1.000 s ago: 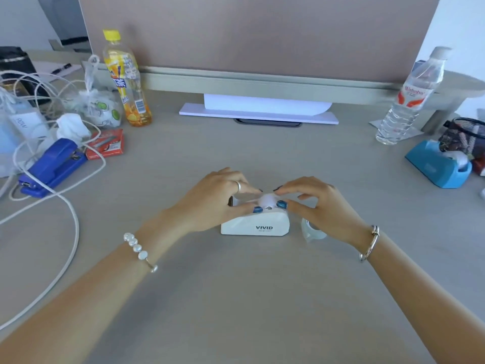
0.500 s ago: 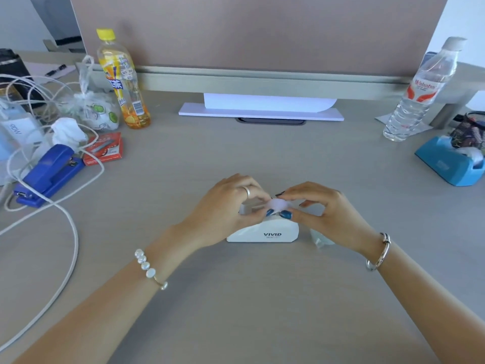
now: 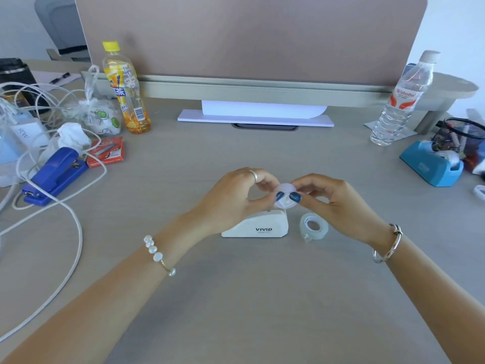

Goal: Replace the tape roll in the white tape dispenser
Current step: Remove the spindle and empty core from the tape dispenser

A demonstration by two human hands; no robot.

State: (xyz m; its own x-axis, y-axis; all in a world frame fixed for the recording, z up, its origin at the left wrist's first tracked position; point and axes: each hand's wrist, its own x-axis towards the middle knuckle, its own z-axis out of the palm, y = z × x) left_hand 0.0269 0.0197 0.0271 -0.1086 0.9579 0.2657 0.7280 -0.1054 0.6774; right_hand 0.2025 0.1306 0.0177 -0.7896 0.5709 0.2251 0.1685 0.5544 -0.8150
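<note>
The white tape dispenser, marked VIVID, stands on the desk in the middle. Just above its right end, my left hand and my right hand both pinch a small round white spool between thumbs and fingers. The spool is lifted clear of the dispenser. A clear tape roll lies flat on the desk right of the dispenser, under my right hand and apart from it.
A blue tape dispenser and a black mesh holder sit far right, next to a water bottle. At left are a blue stapler, a staple box, white cables and a tea bottle.
Both hands have risen from the dispenser's top with the white spool held between them. The clear tape roll beside the dispenser has come into full view.
</note>
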